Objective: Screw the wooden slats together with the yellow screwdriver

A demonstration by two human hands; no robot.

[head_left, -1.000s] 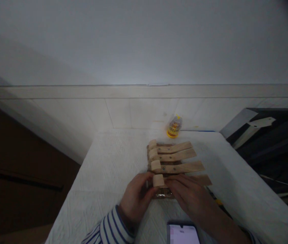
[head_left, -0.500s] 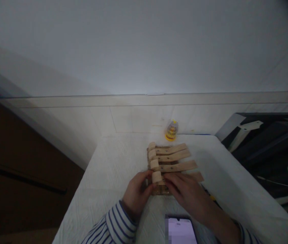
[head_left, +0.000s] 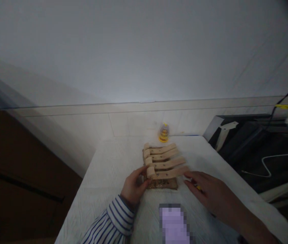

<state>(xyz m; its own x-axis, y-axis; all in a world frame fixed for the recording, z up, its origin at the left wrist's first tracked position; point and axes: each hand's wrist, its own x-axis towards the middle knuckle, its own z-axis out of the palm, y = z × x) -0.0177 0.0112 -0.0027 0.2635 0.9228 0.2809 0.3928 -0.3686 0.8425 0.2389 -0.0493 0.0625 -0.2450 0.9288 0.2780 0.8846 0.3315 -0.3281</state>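
A wooden rack of several slats with rolled ends (head_left: 162, 162) lies on a brown base on the white table (head_left: 108, 169). My left hand (head_left: 133, 186), in a striped sleeve, grips the rack's near left corner, thumb by the nearest slat's rolled end. My right hand (head_left: 210, 195) rests to the right of the rack, fingers stretched towards the tip of the nearest slat and lying over a small yellow object (head_left: 197, 186) that I cannot make out.
A small yellow-based container (head_left: 163, 133) stands at the table's far edge by the wall. A phone (head_left: 174, 223) lies near me between my arms. Dark furniture with a white cable (head_left: 273, 157) sits to the right of the table.
My right hand has come off the nearest slat and moved right, uncovering it. My head has turned, shifting the view right. The left hand stays on the rack's corner.
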